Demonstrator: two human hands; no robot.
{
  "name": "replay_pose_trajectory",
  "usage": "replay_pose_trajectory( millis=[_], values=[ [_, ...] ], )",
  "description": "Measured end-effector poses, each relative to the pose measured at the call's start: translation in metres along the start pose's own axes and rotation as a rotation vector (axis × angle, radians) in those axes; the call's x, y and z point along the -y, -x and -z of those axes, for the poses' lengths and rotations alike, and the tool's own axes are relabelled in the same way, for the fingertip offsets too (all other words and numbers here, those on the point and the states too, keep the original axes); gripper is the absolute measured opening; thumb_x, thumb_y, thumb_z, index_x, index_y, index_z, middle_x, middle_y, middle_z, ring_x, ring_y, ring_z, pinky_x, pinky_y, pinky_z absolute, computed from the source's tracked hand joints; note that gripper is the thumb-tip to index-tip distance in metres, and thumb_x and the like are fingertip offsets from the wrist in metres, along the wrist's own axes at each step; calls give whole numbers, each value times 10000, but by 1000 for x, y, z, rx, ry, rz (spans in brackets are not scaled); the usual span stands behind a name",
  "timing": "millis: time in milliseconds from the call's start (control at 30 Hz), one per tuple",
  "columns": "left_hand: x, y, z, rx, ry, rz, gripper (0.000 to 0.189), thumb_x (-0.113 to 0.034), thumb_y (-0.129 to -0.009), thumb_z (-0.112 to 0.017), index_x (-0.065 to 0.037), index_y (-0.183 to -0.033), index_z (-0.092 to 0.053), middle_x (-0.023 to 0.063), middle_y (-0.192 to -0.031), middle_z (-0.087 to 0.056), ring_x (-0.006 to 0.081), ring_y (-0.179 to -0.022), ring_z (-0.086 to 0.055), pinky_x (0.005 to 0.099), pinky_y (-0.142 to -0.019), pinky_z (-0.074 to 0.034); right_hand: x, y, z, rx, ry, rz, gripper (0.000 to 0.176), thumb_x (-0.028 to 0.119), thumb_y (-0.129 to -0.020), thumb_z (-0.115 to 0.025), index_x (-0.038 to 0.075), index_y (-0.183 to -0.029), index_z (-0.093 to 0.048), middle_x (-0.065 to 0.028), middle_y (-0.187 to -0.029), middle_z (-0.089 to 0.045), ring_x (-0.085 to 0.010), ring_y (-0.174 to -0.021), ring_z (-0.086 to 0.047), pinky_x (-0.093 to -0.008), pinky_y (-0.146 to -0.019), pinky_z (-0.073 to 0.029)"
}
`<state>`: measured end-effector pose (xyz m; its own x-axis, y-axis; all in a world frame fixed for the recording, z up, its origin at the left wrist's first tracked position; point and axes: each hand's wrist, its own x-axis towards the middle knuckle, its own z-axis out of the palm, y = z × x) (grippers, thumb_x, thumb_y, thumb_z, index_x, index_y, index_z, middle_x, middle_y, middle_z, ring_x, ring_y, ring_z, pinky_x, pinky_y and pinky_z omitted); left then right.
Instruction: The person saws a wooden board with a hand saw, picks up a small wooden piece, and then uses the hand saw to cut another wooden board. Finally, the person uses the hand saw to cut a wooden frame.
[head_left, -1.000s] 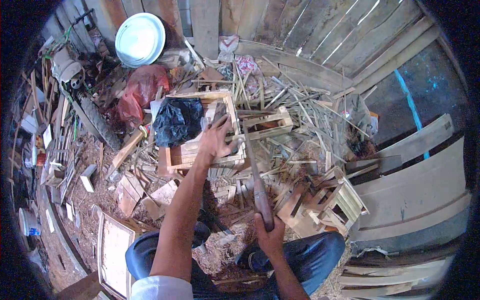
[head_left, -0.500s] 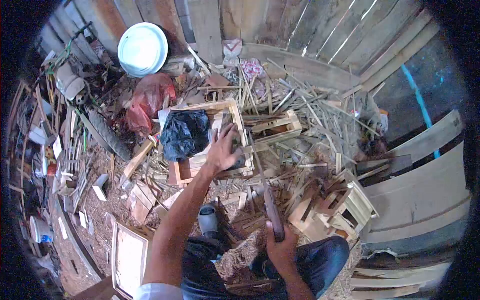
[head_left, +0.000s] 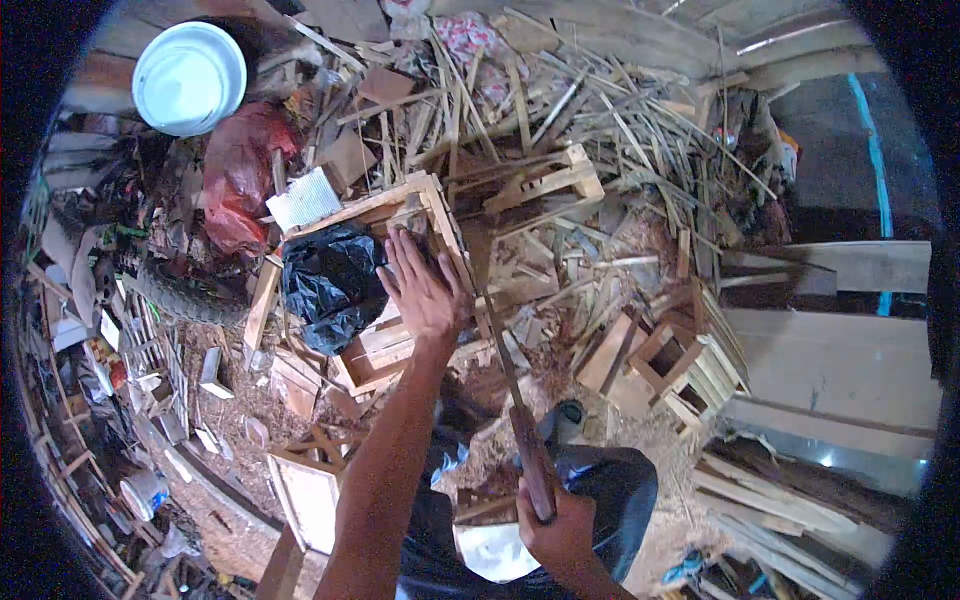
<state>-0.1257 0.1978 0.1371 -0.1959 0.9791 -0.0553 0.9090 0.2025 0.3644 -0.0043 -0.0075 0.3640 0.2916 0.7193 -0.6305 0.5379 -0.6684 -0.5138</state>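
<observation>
A: Wooden slats nailed into an open crate point(head_left: 372, 207), standing on the littered ground mid-scene, a little to the left. How would it handle?
B: Stiff and fairly light, I'd judge. The slats look thin though, so one could split if pulled on alone. Better to take it at a corner post or along the top rim.
A: And the left hand point(head_left: 425, 292)?
B: Laid flat on the crate's right side, fingers point(head_left: 400, 255) spread and released, gripping nothing. A black plastic bag point(head_left: 330, 280) slumps in the crate just left of it. It's soft and gives no hold.
A: The right hand point(head_left: 560, 528)?
B: Near the body, clenched round the wooden handle of a machete point(head_left: 528, 450), with the blade pointing far toward the crate. Splinters and that edge are what I'd mind
</observation>
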Motion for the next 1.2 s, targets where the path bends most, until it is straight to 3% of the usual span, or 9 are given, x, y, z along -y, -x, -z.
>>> replay_pose_trajectory(
  millis=[133,267,400,467,600,767,967,1067,1200],
  values=[
    [5,-1,-7,-24,-27,-32,681,-347,-954,-401,19,-1479,-169,158,-1546,-219,291,-1445,-171,512,-1155,-85,34,1,8,-9,169,153,185,141,-731,-723,29,-823,-609,-129,-591,-614,-323,-557,-647,-393,-502,-501],
    [0,-1,0,33,34,5,687,-344,-941,-404,29,-1474,-181,180,-1543,-215,300,-1445,-166,514,-1154,-82,73,-28,14,-50,62,100,359,164,-740,-715,17,-1048,-603,-145,-604,-615,-343,-547,-634,-418,-518,-512],
    [4,-3,2,44,56,-4,701,-337,-921,-422,32,-1470,-192,201,-1520,-258,317,-1436,-187,524,-1153,-76,101,-169,-27,-14,-90,-144,269,263,-783,-675,-5,-776,-653,-236,-672,-620,-390,-682,-652,-459,-594,-521],
    [5,-7,0,43,43,-14,700,-338,-920,-423,33,-1469,-197,201,-1518,-262,317,-1436,-188,526,-1154,-78,74,-172,-57,-62,119,-129,265,262,-776,-685,10,-852,-662,-226,-685,-627,-391,-694,-653,-455,-602,-523],
    [1,-1,0,43,31,-3,700,-345,-926,-407,37,-1469,-186,192,-1535,-222,321,-1441,-164,531,-1153,-74,-10,-151,-81,-166,-201,188,196,171,-747,-717,25,-868,-667,-154,-668,-642,-278,-606,-659,-375,-563,-513],
    [4,0,-3,12,33,-42,718,-318,-899,-424,58,-1461,-183,220,-1523,-227,340,-1435,-174,538,-1151,-71,-81,-161,-123,-237,-432,210,150,153,-752,-725,22,-800,-671,-120,-660,-646,-226,-563,-641,-354,-548,-491],
    [-4,0,5,39,4,-8,721,-344,-897,-398,67,-1452,-192,242,-1497,-259,333,-1436,-166,508,-1163,-50,-44,-137,-73,-165,-483,172,165,113,-838,-661,-5,-730,-624,33,-588,-556,-41,-591,-512,-279,-522,-421],
    [-3,1,2,-6,4,-13,723,-341,-889,-410,60,-1453,-200,244,-1487,-279,332,-1429,-189,510,-1162,-74,-21,-87,-37,-105,-274,-27,135,115,-822,-668,11,-746,-629,-14,-553,-554,-88,-528,-533,-292,-515,-423],
    [3,3,-3,-43,19,-49,723,-333,-883,-423,59,-1452,-208,246,-1476,-300,337,-1419,-219,514,-1158,-101,-15,-27,-15,-127,-163,91,83,97,-755,-693,35,-758,-639,-97,-552,-571,-214,-495,-582,-335,-495,-436]
  ],
)
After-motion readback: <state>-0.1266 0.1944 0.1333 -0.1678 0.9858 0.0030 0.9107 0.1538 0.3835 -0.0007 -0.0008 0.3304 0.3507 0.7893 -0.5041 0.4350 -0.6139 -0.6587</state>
